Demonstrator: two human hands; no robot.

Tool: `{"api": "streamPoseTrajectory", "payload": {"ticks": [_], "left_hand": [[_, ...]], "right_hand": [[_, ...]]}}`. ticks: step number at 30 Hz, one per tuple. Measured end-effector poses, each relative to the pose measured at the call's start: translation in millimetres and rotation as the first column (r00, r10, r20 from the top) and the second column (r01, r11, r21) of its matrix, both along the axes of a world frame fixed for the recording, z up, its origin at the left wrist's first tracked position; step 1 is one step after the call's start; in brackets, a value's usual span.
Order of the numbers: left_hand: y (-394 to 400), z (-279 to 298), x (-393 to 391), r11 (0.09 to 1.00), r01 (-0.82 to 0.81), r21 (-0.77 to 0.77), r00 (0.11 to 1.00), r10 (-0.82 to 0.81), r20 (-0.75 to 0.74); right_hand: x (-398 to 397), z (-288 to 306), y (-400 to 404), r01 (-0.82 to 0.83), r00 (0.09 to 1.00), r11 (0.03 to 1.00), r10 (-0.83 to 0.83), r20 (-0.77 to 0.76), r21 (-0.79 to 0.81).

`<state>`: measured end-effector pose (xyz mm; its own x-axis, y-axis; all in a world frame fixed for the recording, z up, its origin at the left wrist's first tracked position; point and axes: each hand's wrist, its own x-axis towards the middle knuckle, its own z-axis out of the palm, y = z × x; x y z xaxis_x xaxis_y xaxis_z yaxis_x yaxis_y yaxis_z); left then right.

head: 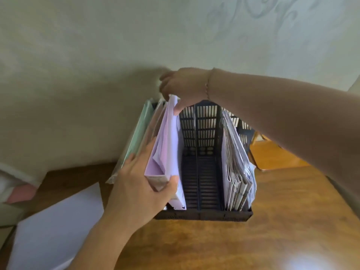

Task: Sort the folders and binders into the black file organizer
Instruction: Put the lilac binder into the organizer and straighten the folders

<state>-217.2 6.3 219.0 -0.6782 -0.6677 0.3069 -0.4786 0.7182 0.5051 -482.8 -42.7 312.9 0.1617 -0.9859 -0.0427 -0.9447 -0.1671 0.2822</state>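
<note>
The black file organizer (202,214) stands on the wooden table against the wall. My left hand (140,190) grips the near spine end of a lilac binder (165,151) that stands tilted in the organizer's left slot. My right hand (181,84) pinches the binder's far top corner. A mint green folder (139,133) and a clear plastic folder (153,125) lean to the left of the binder. The two middle slots hold nothing. A bundle of white papers in a clear sleeve (236,168) fills the right slot.
A white sheet or folder (58,228) lies flat on the table at the lower left. Something pink and white (17,190) sits at the left edge. A wooden chair seat (272,154) shows behind the table at the right. The wall is close behind the organizer.
</note>
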Motion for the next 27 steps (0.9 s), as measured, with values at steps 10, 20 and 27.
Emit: {"api": "streamPoseTrajectory", "payload": {"ticks": [10,20,27], "left_hand": [[-3.6,-2.0,0.1,1.000,0.008,-0.009,1.000,-0.008,0.017],[-12.5,-4.6,0.0,0.998,0.059,-0.030,0.995,-0.061,-0.073],[-10.2,-9.3,-4.6,0.967,0.121,-0.223,0.991,-0.105,0.083]], "right_hand": [[-6.1,-36.5,-9.7,0.006,0.985,0.978,0.030,0.171,-0.209],[-7.1,-43.2,-3.6,0.092,0.951,0.961,-0.007,0.309,-0.259],[-14.7,-58.8,6.1,0.111,0.988,0.983,-0.093,0.127,-0.145]]}}
